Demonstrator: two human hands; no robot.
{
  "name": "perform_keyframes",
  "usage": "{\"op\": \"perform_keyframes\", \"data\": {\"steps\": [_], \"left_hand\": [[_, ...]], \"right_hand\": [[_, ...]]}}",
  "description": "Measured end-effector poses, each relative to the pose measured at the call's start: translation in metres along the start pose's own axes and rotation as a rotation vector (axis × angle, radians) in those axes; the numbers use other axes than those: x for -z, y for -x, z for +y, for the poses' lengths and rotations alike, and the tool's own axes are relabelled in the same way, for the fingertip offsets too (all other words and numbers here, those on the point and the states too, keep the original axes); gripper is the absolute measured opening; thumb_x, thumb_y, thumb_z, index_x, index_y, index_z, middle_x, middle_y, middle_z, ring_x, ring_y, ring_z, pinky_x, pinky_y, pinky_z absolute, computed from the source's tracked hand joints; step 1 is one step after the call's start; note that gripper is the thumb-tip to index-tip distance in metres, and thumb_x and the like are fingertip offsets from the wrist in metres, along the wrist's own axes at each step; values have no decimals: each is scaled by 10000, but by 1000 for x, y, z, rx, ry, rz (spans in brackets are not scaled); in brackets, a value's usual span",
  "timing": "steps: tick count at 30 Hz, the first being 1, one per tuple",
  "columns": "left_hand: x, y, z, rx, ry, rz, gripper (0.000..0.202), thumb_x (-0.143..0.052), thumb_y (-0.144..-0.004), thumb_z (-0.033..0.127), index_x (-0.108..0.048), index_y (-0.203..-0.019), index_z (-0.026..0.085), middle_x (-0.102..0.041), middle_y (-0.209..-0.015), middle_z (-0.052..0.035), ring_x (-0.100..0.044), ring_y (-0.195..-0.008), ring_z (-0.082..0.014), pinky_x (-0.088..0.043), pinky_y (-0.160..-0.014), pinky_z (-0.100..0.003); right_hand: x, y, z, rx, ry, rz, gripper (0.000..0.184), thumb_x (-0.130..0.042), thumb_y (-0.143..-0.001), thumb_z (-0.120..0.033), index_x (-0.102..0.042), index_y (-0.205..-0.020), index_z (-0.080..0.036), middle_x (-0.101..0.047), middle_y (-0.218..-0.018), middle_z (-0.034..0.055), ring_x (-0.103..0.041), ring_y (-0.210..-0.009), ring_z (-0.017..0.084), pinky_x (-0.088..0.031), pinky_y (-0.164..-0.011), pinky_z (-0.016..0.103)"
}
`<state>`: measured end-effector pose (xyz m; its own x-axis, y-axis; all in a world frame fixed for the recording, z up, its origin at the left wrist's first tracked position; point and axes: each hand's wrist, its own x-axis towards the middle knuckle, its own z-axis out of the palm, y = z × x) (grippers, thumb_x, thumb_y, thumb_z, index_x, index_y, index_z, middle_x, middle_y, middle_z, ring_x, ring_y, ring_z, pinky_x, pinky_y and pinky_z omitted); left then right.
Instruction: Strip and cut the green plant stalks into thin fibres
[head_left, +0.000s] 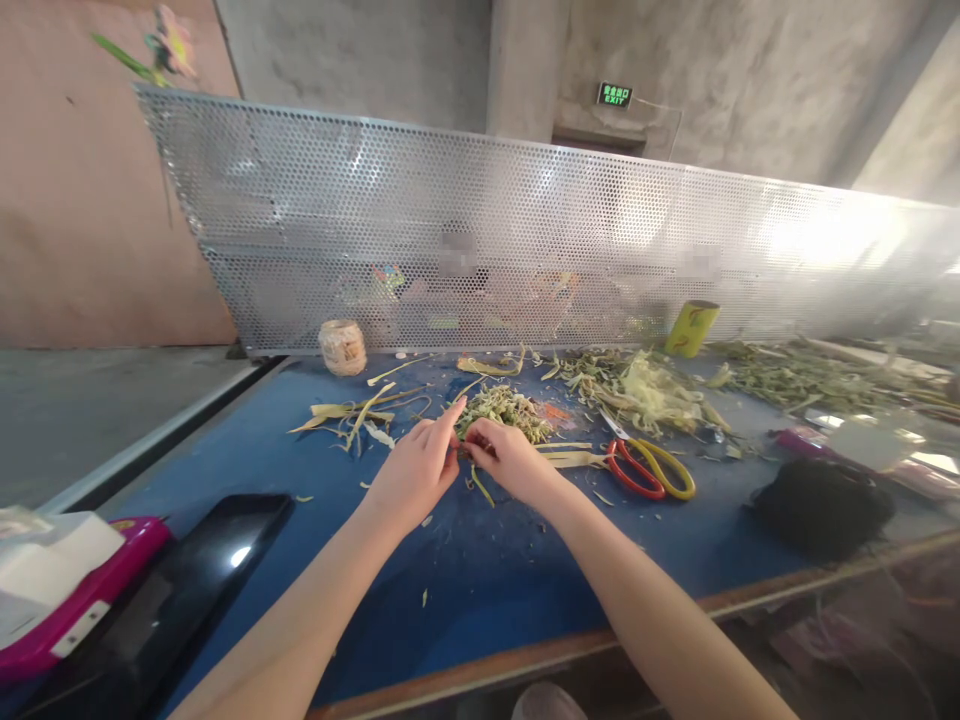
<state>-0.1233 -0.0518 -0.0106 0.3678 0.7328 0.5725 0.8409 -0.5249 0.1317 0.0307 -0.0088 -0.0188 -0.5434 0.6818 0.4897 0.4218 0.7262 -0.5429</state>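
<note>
The slim yellow-green plant strip (481, 486) slanted from beside our right hand (504, 458), the nearer one, toward the near edge of the blue surface (480, 590). Whether that or our left hand (424, 462) gripped anything, we couldn't tell.

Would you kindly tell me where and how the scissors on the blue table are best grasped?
I'd grip the red and yellow handle loops, coming from the near side with the right hand: the scissors lie with the loops nearer the person and the blades pointing away.
</note>
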Motion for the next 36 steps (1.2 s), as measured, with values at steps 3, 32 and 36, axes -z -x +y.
{"op": "perform_keyframes", "data": {"steps": [3,32,36], "left_hand": [[0,2,2,-11,-22,13,606,-420,-769,145,-182,-1323,206,-589,-972,-80,-527,-925,-211,-450,-786,-360],[-1,3,4,321,190,41,655,-478,-777,191,-152,-1343,235,-692,-830,-11,-646,-741,-188,-494,-622,-291],[-3,4,4,302,279,100,676,-496,-763,194,-155,-1346,232,-693,-822,-10,-649,-765,-176,-502,-677,-290]], "right_hand": [[0,-1,1,-5,-5,14,39,-460,-766,-156,-491,-746,-167,-514,-673,-6,-471,-589,93,-377,-573,196],[14,-3,5,-114,-127,-105,264,-472,-708,-29,-621,-867,-179,-638,-820,17,-582,-727,108,-452,-697,245],[11,-3,11,-96,-74,-51,240,-483,-703,-34,-630,-830,-174,-634,-788,16,-574,-708,109,-450,-674,239]]}}
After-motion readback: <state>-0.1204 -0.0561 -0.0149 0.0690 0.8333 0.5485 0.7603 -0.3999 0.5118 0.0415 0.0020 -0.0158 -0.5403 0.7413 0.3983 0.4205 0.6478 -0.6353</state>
